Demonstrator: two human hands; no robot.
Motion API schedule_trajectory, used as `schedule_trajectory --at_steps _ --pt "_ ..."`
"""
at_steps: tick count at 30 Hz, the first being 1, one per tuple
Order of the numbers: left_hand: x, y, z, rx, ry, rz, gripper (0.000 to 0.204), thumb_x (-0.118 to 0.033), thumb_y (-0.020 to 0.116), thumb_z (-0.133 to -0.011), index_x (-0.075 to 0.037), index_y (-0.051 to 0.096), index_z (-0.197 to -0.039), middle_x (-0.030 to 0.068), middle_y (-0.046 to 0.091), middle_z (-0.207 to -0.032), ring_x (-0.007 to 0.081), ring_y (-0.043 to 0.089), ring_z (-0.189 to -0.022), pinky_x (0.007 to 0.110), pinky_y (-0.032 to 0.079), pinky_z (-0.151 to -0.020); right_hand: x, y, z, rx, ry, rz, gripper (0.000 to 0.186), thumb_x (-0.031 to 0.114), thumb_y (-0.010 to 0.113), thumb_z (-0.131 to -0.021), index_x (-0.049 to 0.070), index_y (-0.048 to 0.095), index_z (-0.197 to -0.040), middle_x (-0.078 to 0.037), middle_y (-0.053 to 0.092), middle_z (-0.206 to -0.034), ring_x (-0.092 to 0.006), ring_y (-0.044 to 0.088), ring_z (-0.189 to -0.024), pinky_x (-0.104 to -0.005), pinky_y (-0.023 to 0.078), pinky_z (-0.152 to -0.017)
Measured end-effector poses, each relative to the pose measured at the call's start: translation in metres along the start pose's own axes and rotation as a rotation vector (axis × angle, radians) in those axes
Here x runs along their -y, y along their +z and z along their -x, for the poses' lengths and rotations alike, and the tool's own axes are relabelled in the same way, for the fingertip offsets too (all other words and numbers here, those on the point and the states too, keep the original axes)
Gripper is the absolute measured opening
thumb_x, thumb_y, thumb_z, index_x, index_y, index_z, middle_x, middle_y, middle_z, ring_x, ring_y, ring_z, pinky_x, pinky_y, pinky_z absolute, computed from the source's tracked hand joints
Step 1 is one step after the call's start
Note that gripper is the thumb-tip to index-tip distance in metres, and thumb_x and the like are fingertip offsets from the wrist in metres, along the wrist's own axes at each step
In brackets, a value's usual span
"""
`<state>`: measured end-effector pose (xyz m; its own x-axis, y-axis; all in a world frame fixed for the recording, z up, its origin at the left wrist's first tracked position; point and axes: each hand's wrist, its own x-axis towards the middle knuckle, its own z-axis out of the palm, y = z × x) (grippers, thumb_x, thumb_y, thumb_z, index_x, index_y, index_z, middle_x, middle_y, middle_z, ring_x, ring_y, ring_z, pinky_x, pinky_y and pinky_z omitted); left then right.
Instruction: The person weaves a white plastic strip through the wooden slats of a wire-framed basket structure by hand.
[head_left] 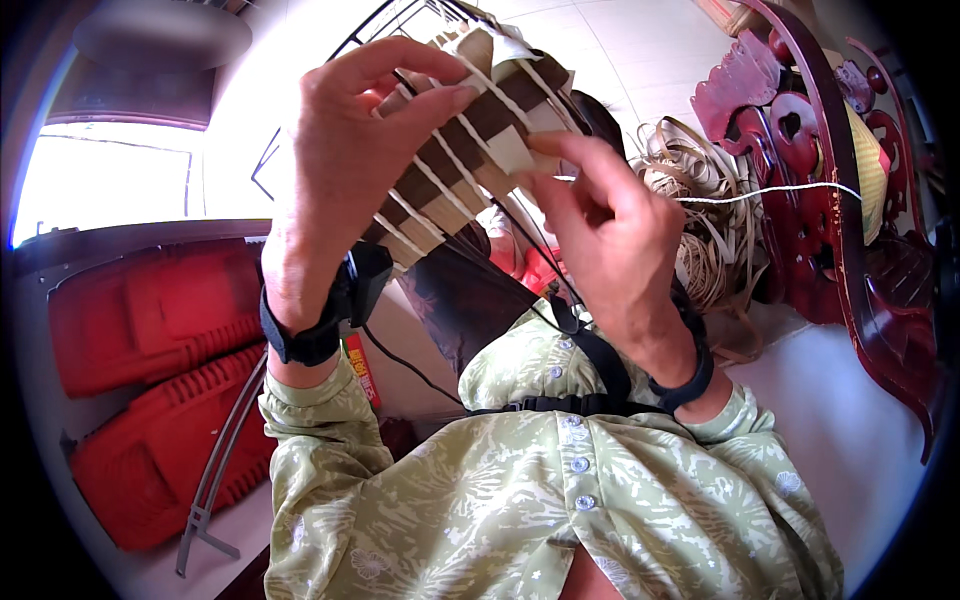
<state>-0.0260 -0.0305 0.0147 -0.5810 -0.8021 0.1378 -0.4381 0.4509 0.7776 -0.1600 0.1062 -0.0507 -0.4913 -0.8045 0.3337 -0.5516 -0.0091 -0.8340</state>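
Note:
A woven piece (pixel 492 118) of flat brown and cream strips, crossed by several white cords, is raised in front of me on a black wire frame (pixel 352 42). Over its upper left part my left hand (pixel 345 150) bends, thumb and forefinger closed on the weave beside a cord. My right hand (pixel 622 225) pinches the cream strip (pixel 510 150) at the right side of the weave. From behind that hand a thin white cord (pixel 770 190) runs off to the right. The back of the weave is hidden.
Coils of loose beige strips (pixel 700 240) lie on the right, next to carved dark red wooden furniture (pixel 845 180). Two red moulded cases (pixel 160 310) are at the left, with bent metal rods (pixel 215 470) near them. A black cable (pixel 410 370) hangs below my left wrist.

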Motion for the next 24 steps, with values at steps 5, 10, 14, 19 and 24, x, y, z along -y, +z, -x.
schedule_trajectory --at_steps 5,10,14,19,24 --pt "-0.003 -0.006 -0.002 0.007 -0.054 -0.027 0.016 -0.011 0.076 -0.085 -0.007 0.074 -0.1 -0.0017 0.068 -0.078 0.0035 0.065 -0.067 0.016 0.049 -0.055 -0.016 0.009 0.002 -0.132 -0.26 0.048 0.021 0.008 0.076 -0.078 0.01 0.069 -0.098 -0.006 0.068 -0.071 -0.0235 0.064 -0.055 -0.033 0.047 -0.05" --pt "0.003 -0.005 0.002 0.001 -0.038 0.016 0.013 -0.012 0.071 -0.089 -0.006 0.074 -0.1 0.0006 0.071 -0.084 0.0054 0.066 -0.072 0.018 0.052 -0.062 -0.013 0.013 -0.004 -0.185 -0.348 0.056 0.015 0.002 0.073 -0.078 0.008 0.066 -0.09 -0.005 0.068 -0.073 -0.0225 0.064 -0.058 -0.0325 0.047 -0.054" --pt "-0.001 -0.005 0.005 0.055 -0.091 0.177 0.014 -0.011 0.066 -0.094 -0.004 0.073 -0.104 0.0017 0.072 -0.087 0.0061 0.066 -0.079 0.019 0.053 -0.067 -0.015 0.013 -0.01 -0.195 -0.437 0.137 0.013 0.0 0.071 -0.078 0.007 0.064 -0.086 -0.005 0.067 -0.071 -0.023 0.064 -0.058 -0.0325 0.047 -0.054" --pt "-0.001 -0.008 0.006 0.096 -0.11 0.038 0.015 -0.009 0.068 -0.091 -0.005 0.07 -0.105 0.0016 0.071 -0.082 0.0048 0.065 -0.075 0.019 0.052 -0.063 -0.012 0.013 -0.012 -0.171 -0.452 0.156 0.012 -0.001 0.07 -0.078 0.006 0.062 -0.085 -0.006 0.066 -0.071 -0.0231 0.063 -0.058 -0.0328 0.047 -0.054" --pt "0.003 0.007 0.009 0.022 -0.056 0.143 0.01 -0.01 0.073 -0.084 -0.007 0.073 -0.094 -0.0024 0.066 -0.072 0.0012 0.057 -0.063 0.018 0.043 -0.053 -0.016 0.015 -0.008 -0.118 -0.39 0.095 0.01 0.002 0.069 -0.082 0.009 0.064 -0.088 -0.005 0.064 -0.066 -0.0229 0.062 -0.054 -0.0321 0.047 -0.051"
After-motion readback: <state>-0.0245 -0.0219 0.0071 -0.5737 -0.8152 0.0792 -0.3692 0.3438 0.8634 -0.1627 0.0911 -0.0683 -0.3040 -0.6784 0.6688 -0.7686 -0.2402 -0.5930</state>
